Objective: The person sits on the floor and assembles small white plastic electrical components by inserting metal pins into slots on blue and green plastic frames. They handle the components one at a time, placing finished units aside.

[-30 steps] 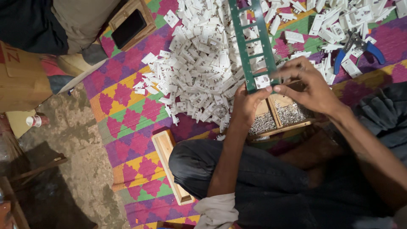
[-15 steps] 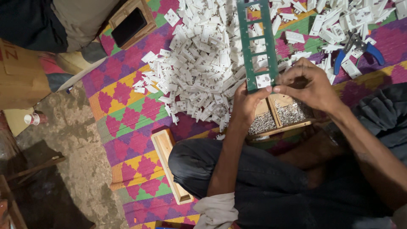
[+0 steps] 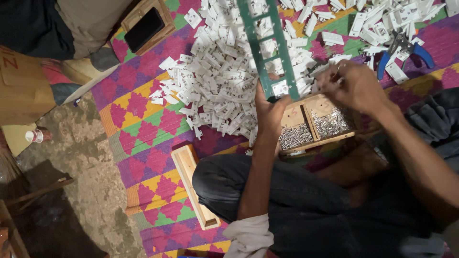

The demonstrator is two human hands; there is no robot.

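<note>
Just one view here, a head-worn cam looking pretty much straight down at the person's own lap, the mat [image 3: 143,124] and the floor. It sits fairly close, arms reaching up into frame from the bottom edge. No second view shares anything.
</note>
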